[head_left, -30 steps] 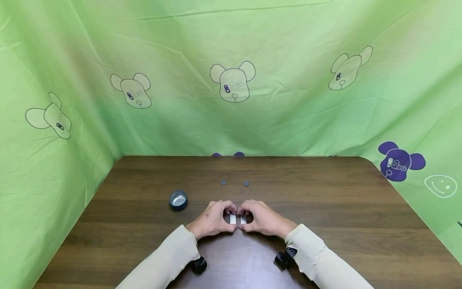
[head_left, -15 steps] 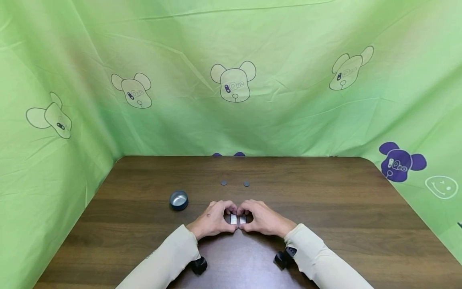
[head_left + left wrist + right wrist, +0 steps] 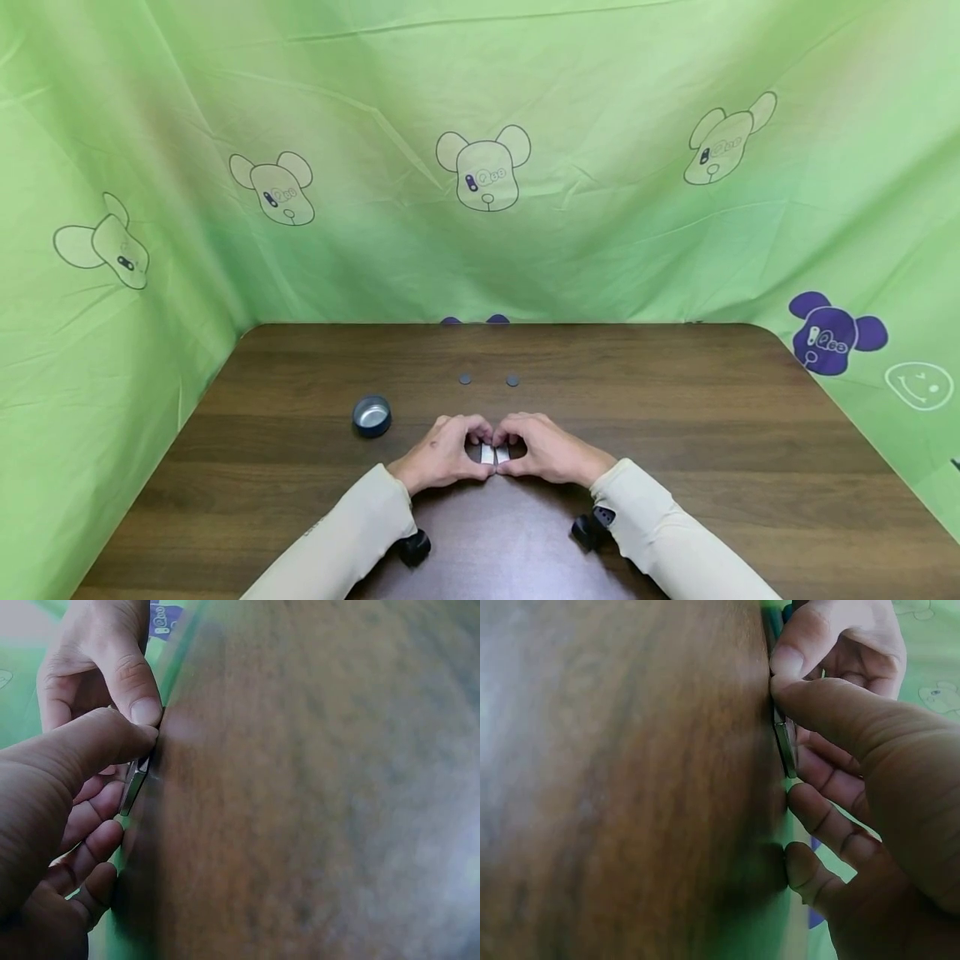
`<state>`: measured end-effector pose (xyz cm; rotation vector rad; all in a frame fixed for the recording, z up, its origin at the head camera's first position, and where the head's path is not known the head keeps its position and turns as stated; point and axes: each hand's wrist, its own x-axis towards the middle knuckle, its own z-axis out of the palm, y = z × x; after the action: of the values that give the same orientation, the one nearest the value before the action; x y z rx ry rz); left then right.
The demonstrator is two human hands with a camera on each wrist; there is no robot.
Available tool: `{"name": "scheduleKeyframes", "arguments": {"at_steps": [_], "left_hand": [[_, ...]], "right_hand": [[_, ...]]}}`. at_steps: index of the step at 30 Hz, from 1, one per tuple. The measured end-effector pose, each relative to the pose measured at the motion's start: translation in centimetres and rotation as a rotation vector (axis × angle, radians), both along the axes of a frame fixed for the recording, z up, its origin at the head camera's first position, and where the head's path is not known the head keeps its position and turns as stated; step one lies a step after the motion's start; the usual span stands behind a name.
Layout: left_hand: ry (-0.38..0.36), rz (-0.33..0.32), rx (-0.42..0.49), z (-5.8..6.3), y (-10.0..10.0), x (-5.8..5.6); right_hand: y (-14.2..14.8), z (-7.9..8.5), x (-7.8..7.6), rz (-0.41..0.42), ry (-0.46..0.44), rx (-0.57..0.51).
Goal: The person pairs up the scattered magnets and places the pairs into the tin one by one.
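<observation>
In the head view, two small flat rectangular pieces with pale, shiny tops lie side by side on the brown table. My left hand (image 3: 447, 450) curves around the left piece (image 3: 487, 455), thumb at its near end and fingers at its far end. The right piece (image 3: 502, 455) is held the same way by my right hand (image 3: 546, 450). Both hands' thumbs meet, and so do their forefingers. A thin metallic edge (image 3: 135, 785) shows below the thumbs in the left wrist view. In the right wrist view, a similar shiny edge (image 3: 786, 750) appears; the fingers hide much of both pieces.
A small round dark bowl (image 3: 372, 432) with a silvery inside stands left of the hands. Two dark grey discs (image 3: 465, 379) lie apart beyond the hands. Green printed cloth (image 3: 480, 258) hangs behind the wooden table (image 3: 675, 383) and along its sides.
The two pale pieces have slid toward each other, and the gap between them has narrowed. Both hands stay almost where they were. The bowl and discs have not moved.
</observation>
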<state>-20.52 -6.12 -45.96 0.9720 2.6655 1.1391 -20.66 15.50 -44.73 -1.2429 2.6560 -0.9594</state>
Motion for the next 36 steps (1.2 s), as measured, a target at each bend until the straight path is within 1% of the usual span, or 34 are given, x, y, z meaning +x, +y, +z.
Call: {"name": "scheduleKeyframes", "arguments": {"at_steps": [11,19,22,25,29,32,36], "left_hand": [[0.018,0.0,-0.001,0.0,0.0,0.0],[0.005,0.006,-0.013,0.1,0.1,0.2],[0.01,-0.002,-0.026,0.3,0.1,0.2],[-0.004,-0.019,-0.026,0.6,0.0,0.4],[-0.034,-0.023,-0.019,0.7,-0.9,0.7],[-0.041,-0.008,-0.018,0.7,-2.0,0.8],[-0.048,0.017,0.005,0.6,-3.7,0.9]], "right_hand": [[-0.1,0.2,0.1,-0.012,-0.026,0.005],[0.0,0.2,0.1,-0.009,-0.009,0.007],[0.1,0.3,0.1,-0.015,-0.017,0.0],[0.3,0.3,0.2,-0.037,-0.041,-0.003],[0.9,0.4,0.4,-0.063,-0.06,-0.001],[1.3,0.4,0.5,-0.074,-0.075,-0.006],[2.0,0.6,0.5,-0.089,-0.103,-0.018]]}}
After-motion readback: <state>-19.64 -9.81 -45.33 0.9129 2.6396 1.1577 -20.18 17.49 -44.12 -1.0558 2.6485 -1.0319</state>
